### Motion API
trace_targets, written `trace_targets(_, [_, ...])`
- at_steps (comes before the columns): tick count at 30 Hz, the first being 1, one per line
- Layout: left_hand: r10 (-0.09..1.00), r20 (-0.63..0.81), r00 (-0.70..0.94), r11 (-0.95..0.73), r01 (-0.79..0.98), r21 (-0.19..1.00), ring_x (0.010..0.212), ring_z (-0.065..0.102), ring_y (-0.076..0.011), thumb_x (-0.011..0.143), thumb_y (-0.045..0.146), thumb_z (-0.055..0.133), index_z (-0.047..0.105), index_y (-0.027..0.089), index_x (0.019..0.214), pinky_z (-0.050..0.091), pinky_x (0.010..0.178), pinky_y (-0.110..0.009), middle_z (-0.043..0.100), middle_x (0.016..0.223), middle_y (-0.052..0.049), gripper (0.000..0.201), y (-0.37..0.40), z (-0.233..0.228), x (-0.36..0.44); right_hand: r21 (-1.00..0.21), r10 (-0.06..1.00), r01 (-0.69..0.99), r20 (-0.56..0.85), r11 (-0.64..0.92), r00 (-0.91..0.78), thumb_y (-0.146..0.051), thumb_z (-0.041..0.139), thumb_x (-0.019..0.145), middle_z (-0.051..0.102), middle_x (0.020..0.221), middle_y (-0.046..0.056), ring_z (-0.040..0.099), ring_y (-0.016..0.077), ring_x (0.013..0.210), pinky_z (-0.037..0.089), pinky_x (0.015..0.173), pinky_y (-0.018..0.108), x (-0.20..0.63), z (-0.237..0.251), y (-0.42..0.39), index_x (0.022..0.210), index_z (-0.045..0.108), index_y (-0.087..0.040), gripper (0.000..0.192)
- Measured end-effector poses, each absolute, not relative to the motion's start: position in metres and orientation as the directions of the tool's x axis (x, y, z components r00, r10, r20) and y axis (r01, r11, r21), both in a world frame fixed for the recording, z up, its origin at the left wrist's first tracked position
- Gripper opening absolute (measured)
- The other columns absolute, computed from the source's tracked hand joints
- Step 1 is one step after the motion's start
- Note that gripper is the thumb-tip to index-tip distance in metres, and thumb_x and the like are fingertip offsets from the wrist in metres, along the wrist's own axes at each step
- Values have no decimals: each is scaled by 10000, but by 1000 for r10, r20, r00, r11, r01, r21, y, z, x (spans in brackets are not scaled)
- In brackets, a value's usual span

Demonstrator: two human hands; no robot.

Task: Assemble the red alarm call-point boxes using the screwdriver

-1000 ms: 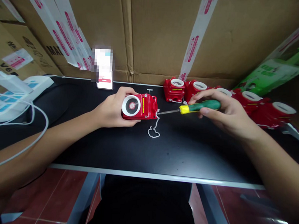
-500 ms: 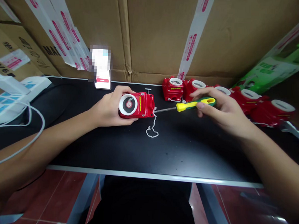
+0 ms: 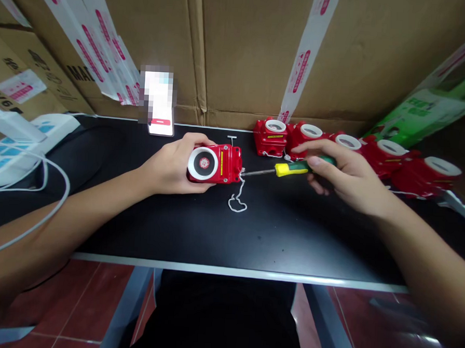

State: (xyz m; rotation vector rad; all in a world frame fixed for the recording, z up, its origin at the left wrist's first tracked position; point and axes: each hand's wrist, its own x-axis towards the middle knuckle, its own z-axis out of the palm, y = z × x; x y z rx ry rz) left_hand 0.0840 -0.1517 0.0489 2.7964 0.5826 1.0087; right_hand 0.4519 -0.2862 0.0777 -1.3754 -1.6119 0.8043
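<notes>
**Screwdriver rolled in the grip, tip at the casing**

Rolled since a half-second back: green-and-yellow screwdriver [image 3: 291,169], handle now mostly hidden inside right hand [image 3: 343,174], closed round it. Tip apparently seated at right end of red toy casing [image 3: 215,164], clamped on worktop [image 3: 175,228] by left hand [image 3: 174,166]. White string [image 3: 237,200] trailing below. More red casings [image 3: 374,153] lined up behind.

Even, fairly bright indoor light from above, as I see it; the matte black counter [image 3: 198,229] throws back almost no glare. Soft shadow sits under my right hand [image 3: 343,174]. The wide lens bends the edges, and a pixelated patch hides the propped white phone [image 3: 158,100].
</notes>
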Motion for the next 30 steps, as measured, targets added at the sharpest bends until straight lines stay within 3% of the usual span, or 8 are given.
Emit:
trace_targets(5, [443, 605, 662, -895, 358, 265, 967, 822, -248, 689, 409, 973, 517, 240, 1371, 686, 814, -324, 750, 1265, -90, 838, -151, 46, 84, -889, 947, 326, 303, 322, -110, -376, 908, 880, 649, 1194, 13, 702, 177, 883, 626, 678, 272, 457, 76, -287, 1387, 732, -425, 539])
trace_targets(7, [434, 615, 658, -900, 354, 256, 956, 818, -242, 679, 412, 980, 513, 240, 1374, 682, 804, -319, 736, 1268, -89, 855, -150, 44, 84, -898, 953, 317, 286, 304, -102, -468, 825, 954, 668, 1169, 32, 724, 195, 834, 590, 554, 273, 457, 74, -287, 1468, 681, -423, 536])
trace_targets(9, [415, 622, 664, -908, 341, 242, 953, 816, -239, 680, 417, 979, 510, 242, 1376, 680, 800, -316, 728, 1275, -88, 857, -150, 44, 83, -884, 968, 399, 246, 243, -44, -595, 655, 1049, 693, 930, 36, 664, 179, 590, 459, 393, 269, 455, 72, -288, 1486, 672, -352, 500])
trace_targets(12, [410, 628, 662, -910, 339, 237, 941, 814, -231, 694, 419, 973, 504, 242, 1377, 678, 794, -306, 730, 1259, -82, 847, -150, 44, 84, -791, 968, 583, 251, 185, 32, -659, 579, 1071, 587, 670, -2, 524, 145, 453, 372, 391, 268, 453, 71, -286, 1303, 769, -266, 494])
trace_targets(17, [434, 616, 658, -900, 353, 256, 936, 812, -229, 691, 413, 974, 513, 238, 1363, 677, 802, -304, 734, 1251, -82, 834, -152, 45, 84, -814, 949, 504, 311, 289, -42, -528, 707, 1041, 624, 847, 1, 565, 140, 597, 472, 589, 309, 454, 74, -283, 1307, 764, -329, 337])
trace_targets(25, [464, 605, 648, -885, 372, 280, 917, 811, -236, 689, 414, 967, 517, 243, 1361, 676, 767, -315, 741, 1219, -75, 826, -152, 46, 84, -884, 925, 275, 368, 379, -92, -241, 897, 841, 657, 1249, 34, 651, 213, 996, 582, 846, 307, 455, 74, -286, 1223, 827, -354, 405])
trace_targets(28, [458, 610, 647, -888, 370, 273, 910, 810, -233, 691, 417, 968, 512, 243, 1362, 674, 767, -316, 738, 1210, -71, 830, -153, 46, 85, -905, 925, 190, 368, 379, -93, -371, 832, 911, 651, 1314, 63, 686, 239, 987, 618, 773, 336, 451, 73, -287, 1219, 831, -327, 310])
trace_targets(30, [447, 615, 649, -893, 363, 266, 910, 809, -230, 688, 423, 970, 508, 238, 1364, 671, 769, -312, 732, 1220, -75, 840, -152, 45, 85, -920, 954, 257, 297, 295, -35, -545, 734, 992, 683, 1236, 76, 709, 214, 794, 580, 564, 322, 448, 73, -287, 1329, 772, -338, 397])
